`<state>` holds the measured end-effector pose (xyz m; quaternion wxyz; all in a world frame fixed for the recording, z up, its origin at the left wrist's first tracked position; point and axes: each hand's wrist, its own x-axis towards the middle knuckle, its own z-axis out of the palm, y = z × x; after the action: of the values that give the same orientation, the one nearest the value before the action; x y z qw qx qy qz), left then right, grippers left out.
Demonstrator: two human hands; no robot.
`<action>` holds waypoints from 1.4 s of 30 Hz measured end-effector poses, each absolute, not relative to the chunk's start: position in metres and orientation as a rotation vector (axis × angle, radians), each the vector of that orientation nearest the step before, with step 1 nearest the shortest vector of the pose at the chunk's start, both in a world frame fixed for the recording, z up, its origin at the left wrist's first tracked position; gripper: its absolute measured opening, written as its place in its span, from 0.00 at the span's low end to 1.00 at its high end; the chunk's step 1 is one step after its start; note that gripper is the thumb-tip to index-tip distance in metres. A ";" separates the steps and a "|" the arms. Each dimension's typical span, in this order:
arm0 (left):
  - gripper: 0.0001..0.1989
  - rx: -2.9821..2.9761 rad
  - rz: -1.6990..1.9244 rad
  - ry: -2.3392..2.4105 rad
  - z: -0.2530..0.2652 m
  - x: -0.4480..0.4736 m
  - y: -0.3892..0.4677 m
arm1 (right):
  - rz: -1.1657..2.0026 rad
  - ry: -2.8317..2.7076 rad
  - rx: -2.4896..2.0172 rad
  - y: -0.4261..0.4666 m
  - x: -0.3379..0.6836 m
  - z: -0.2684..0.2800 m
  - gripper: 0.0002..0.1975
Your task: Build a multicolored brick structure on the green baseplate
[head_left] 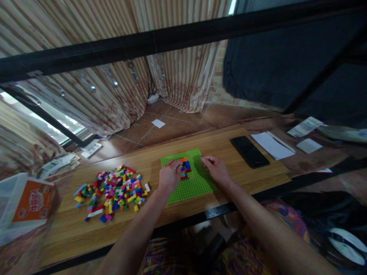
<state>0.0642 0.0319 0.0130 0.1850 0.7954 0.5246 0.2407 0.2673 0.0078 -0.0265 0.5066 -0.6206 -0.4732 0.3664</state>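
Note:
A green studded baseplate point(202, 183) lies on the wooden table. A small structure of red, blue and orange toy bricks point(187, 165) stands on it near the middle. My left hand point(169, 175) is over the plate's left side, its fingertips pinched together at the structure's left edge. Whatever is between them is too small to make out. Above the plate's right edge, my right hand point(217, 169) has its thumb and fingers closed in a pinch, apart from the structure. What it holds, if anything, is hidden.
Many loose coloured bricks point(120, 187) are heaped on the table point(65, 236) at the left. A black phone point(249, 151) and white paper point(271, 145) lie to the right. Beyond the table's left end sits a clear plastic tub point(17, 225) with an orange label.

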 end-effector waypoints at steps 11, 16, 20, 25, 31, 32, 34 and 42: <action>0.11 2.367 0.561 1.545 0.010 0.066 0.028 | 0.839 -1.171 -1.512 0.008 0.270 -0.035 0.15; 0.11 2.383 0.630 1.518 0.010 0.066 0.024 | 0.842 -1.183 -1.505 0.006 0.270 -0.034 0.14; 0.13 2.405 0.647 1.451 0.010 0.063 0.023 | 0.823 -1.204 -1.506 0.005 0.270 -0.034 0.14; 0.12 2.449 0.619 1.392 0.010 0.061 0.027 | 0.786 -1.230 -1.519 0.004 0.269 -0.035 0.13; 0.09 2.491 0.607 1.367 0.013 0.057 0.029 | 0.766 -1.257 -1.527 0.003 0.270 -0.035 0.12; 0.08 2.495 0.601 1.365 0.014 0.057 0.029 | 0.762 -1.260 -1.528 0.003 0.270 -0.035 0.12; 0.08 2.498 0.585 1.373 0.015 0.055 0.030 | 0.751 -1.264 -1.530 0.003 0.270 -0.035 0.12; 0.11 2.508 0.609 1.330 0.016 0.053 0.032 | 0.727 -1.283 -1.518 0.002 0.270 -0.035 0.13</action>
<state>0.0533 0.0316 0.0158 0.1186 0.8577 0.4548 0.2083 0.2695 0.0024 -0.0353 0.4905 -0.6252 -0.5282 0.2992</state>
